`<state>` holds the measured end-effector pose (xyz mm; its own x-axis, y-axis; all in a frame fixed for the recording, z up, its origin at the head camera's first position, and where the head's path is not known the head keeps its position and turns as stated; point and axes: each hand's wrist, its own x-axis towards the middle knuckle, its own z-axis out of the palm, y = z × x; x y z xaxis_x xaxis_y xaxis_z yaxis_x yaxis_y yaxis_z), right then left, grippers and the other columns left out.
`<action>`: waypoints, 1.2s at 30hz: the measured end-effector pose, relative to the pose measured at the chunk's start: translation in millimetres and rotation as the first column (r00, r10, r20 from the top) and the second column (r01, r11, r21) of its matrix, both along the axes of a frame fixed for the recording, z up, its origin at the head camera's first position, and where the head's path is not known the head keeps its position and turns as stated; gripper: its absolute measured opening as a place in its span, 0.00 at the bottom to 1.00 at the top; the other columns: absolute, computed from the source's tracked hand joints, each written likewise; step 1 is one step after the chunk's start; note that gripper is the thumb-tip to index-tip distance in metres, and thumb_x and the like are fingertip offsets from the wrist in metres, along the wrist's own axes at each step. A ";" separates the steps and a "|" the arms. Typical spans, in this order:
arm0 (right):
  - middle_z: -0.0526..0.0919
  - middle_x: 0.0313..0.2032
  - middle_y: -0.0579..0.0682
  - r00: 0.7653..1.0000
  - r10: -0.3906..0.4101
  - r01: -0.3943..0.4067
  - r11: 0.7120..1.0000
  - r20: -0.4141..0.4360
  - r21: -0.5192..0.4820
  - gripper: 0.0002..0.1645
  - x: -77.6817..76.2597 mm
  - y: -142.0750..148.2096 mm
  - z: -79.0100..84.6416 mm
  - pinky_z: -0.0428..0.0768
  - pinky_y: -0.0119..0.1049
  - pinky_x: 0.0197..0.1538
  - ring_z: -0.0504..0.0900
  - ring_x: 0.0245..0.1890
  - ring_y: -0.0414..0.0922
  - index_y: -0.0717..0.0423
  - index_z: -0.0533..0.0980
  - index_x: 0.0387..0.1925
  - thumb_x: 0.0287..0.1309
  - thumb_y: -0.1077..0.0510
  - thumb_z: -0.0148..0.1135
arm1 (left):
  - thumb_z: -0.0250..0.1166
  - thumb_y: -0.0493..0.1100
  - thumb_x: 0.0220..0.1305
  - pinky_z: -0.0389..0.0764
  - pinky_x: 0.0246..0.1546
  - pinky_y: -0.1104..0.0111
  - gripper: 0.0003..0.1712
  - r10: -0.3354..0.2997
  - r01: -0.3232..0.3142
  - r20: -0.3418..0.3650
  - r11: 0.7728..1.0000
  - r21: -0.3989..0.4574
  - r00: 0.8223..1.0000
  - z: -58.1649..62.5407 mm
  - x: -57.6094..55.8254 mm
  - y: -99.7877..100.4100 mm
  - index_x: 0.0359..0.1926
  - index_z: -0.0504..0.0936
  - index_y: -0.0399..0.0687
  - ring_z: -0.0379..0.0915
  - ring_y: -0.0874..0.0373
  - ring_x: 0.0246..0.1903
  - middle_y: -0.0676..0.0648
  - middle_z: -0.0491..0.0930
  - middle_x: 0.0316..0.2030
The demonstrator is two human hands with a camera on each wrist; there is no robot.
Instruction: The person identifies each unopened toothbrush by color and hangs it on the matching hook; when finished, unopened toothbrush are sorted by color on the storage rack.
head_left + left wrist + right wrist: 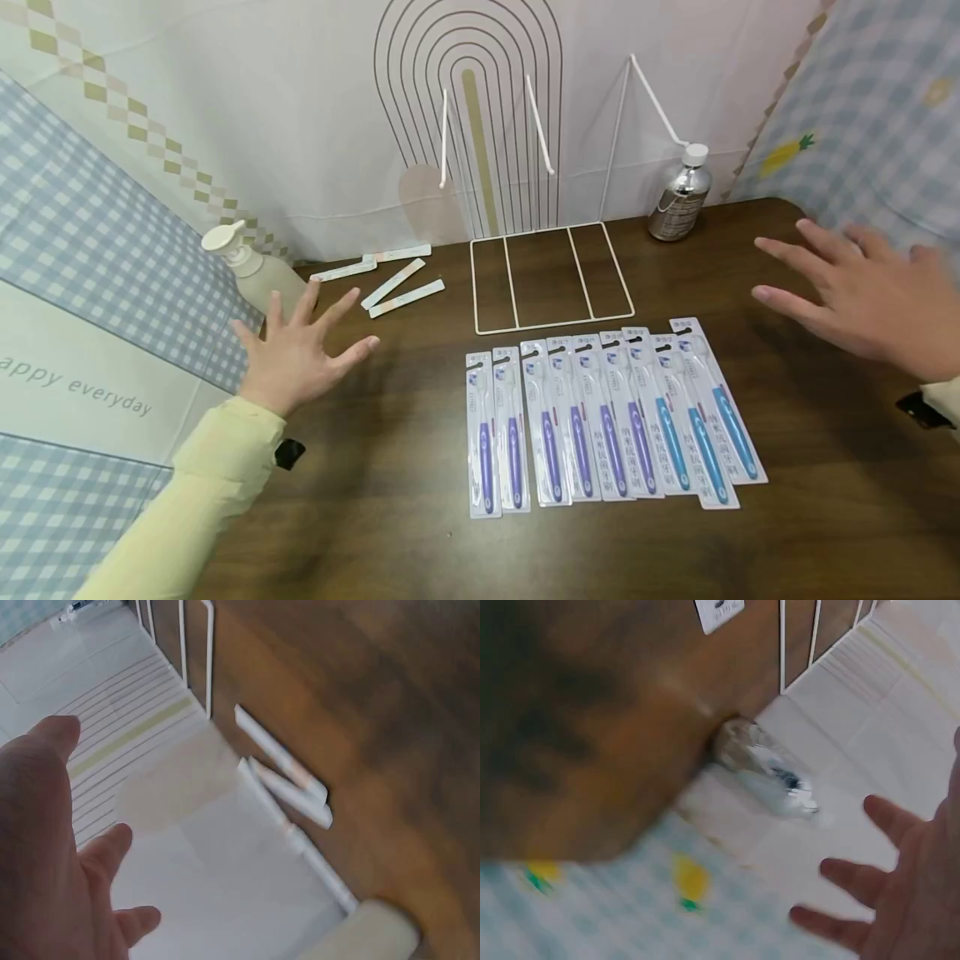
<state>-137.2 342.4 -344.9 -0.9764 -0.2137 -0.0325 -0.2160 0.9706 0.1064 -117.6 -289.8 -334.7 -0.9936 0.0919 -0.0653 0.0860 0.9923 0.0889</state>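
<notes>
Our left grip point(296, 354) and right grip point(877, 300) are spread, holding nothing; the toothbrushes point(608, 425) lie between them, short of the desk's point(390, 467) far edge. We judge their packs light, stiff and slick, best pinched by the long sides.

We are recording a cloth-screened corner with a homelike look; whether it is a home or a shop, we are not managing to tell. Printed cloth point(300, 125) is hanging beyond the left hand point(296, 358) and the right hand point(870, 292). Between them, packaged toothbrushes point(609, 450) are lying on a wood-grain table point(375, 517), a white wire rack point(511, 282) standing behind. A pump bottle point(262, 279) is standing just beyond the left hand.
</notes>
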 end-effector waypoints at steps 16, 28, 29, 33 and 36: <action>0.78 0.67 0.59 0.980 0.197 -0.128 0.707 0.020 -0.696 0.25 -28.3 27.4 -115.5 0.62 0.37 0.61 0.69 0.60 0.35 0.51 0.76 0.72 0.78 0.58 0.59 | 0.71 0.55 0.71 0.56 0.59 0.42 0.24 -0.093 0.162 -0.143 0.774 0.612 0.985 -123.2 -54.0 60.9 0.66 0.85 0.62 0.61 0.43 0.69 0.48 0.76 0.69; 0.79 0.44 0.47 0.982 0.183 -0.104 0.719 0.043 -0.687 0.26 -26.8 16.0 -143.9 0.68 0.33 0.40 0.71 0.38 0.37 0.51 0.79 0.69 0.72 0.57 0.68 | 0.74 0.54 0.68 0.54 0.58 0.47 0.22 -0.108 0.165 -0.126 0.743 0.649 0.986 -155.6 -82.0 81.7 0.62 0.88 0.62 0.66 0.49 0.60 0.52 0.82 0.59; 0.79 0.45 0.47 0.983 0.180 -0.099 0.725 0.049 -0.682 0.27 -26.5 15.7 -144.6 0.68 0.34 0.40 0.70 0.38 0.38 0.50 0.79 0.69 0.71 0.56 0.69 | 0.75 0.54 0.67 0.54 0.58 0.47 0.22 -0.113 0.172 -0.133 0.753 0.635 0.985 -156.8 -84.8 81.9 0.61 0.89 0.62 0.67 0.49 0.59 0.52 0.82 0.58; 0.78 0.48 0.49 0.982 0.158 -0.050 0.747 0.105 -0.663 0.28 -24.2 14.1 -144.7 0.68 0.38 0.40 0.69 0.39 0.41 0.47 0.80 0.69 0.69 0.53 0.72 | 0.77 0.54 0.66 0.56 0.57 0.48 0.19 -0.134 0.197 -0.149 0.774 0.602 0.980 -161.3 -95.3 83.7 0.57 0.91 0.62 0.68 0.48 0.57 0.51 0.82 0.53; 0.77 0.51 0.51 0.977 0.142 -0.001 0.756 0.162 -0.654 0.29 -23.9 12.1 -142.7 0.67 0.42 0.44 0.70 0.44 0.44 0.44 0.80 0.69 0.68 0.49 0.72 | 0.78 0.55 0.64 0.57 0.55 0.49 0.16 -0.152 0.226 -0.173 0.778 0.586 0.973 -163.6 -100.7 85.7 0.52 0.94 0.61 0.68 0.49 0.55 0.52 0.81 0.50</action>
<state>-161.1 354.4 -487.6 -0.9463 -0.3206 -0.0422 -0.2349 0.7714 -0.5914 -218.3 -204.1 -498.4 -0.9491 0.2627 0.1740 0.3119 0.7050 0.6370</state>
